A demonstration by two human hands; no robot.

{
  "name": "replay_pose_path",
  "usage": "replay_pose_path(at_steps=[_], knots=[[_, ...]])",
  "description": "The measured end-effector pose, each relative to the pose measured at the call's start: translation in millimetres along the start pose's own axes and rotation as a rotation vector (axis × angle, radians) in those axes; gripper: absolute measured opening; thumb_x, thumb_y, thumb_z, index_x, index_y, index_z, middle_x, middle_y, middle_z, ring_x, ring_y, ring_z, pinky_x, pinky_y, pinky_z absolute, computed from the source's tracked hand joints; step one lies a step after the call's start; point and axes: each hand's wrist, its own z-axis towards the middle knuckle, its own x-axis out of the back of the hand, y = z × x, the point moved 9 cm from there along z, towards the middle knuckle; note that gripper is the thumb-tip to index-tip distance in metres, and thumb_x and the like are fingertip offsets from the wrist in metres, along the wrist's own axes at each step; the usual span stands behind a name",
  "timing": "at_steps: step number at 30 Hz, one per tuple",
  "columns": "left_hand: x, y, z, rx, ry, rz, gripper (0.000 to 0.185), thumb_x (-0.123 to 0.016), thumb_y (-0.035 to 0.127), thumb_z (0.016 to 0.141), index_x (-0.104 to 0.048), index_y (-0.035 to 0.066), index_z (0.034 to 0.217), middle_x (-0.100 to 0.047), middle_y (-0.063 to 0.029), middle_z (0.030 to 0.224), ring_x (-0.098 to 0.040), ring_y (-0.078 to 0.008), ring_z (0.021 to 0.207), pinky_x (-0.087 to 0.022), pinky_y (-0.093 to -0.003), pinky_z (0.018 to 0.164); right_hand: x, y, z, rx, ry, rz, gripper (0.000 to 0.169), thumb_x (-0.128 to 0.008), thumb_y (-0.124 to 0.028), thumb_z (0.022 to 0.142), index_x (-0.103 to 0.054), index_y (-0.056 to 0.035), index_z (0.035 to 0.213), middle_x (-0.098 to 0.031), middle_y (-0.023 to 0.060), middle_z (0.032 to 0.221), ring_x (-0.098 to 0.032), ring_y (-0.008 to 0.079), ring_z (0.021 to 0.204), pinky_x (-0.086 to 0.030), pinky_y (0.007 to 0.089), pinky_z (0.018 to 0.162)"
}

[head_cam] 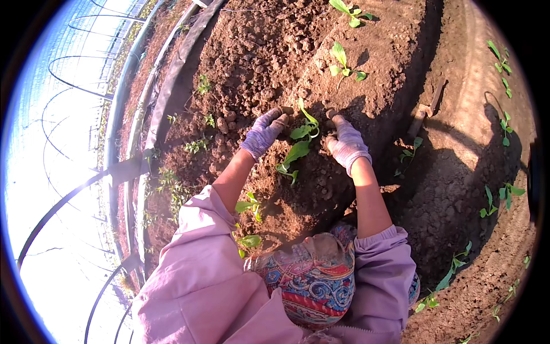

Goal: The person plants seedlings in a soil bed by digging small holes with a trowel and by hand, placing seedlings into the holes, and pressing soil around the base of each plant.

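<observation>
My left hand (pixel 265 132), in a purple knitted glove with soil-darkened fingertips, rests on the loose brown soil left of a green leafy seedling (pixel 306 130). On the seedling's other side, my right hand (pixel 349 142) wears a matching glove, its thumb and fingers spread against the dirt. Neither hand appears to hold anything, and both are apart from the leaves. The seedling stands between them with its base in the soil. Just nearer to me, another leafy seedling (pixel 295 155) lies low over the shaded ground.
Further seedlings (pixel 343 64) stand up the raised bed (pixel 386 38). A hand tool (pixel 423 114) lies in the furrow to the right, near a loose-looking seedling (pixel 410 150). Small weeds (pixel 196 145) grow at left, beside dark edging (pixel 172 81) and a plastic-film wall with hoops (pixel 81 189).
</observation>
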Motion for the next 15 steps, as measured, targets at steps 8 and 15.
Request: replay_pose_path(at_steps=[8,15], knots=[[43,-14,44,-0.244,0.235,0.438,0.021,-0.048,0.004,0.085,-0.059,0.005,0.103,-0.05,-0.0016,0.074,-0.045,-0.0101,0.062,-0.043,-0.0213,0.06,-10,21,6,-0.025,0.072,0.484,0.037,-0.055,-0.001,0.075,-0.052,-0.0068,0.111,-0.058,0.0067,0.088,-0.055,0.0145,0.069,-0.047,0.025,0.063],[156,-89,51,0.086,0.365,0.744,0.03,-0.054,0.012,0.08,-0.057,0.009,0.109,-0.063,-0.0056,0.094,-0.055,-0.0124,0.08,-0.043,-0.0247,0.076,-1,27,-3,0.164,0.303,0.446,0.03,-0.057,0.001,0.077,-0.054,-0.0058,0.106,-0.058,0.0038,0.087,-0.053,0.0075,0.071,-0.049,0.0242,0.062]])
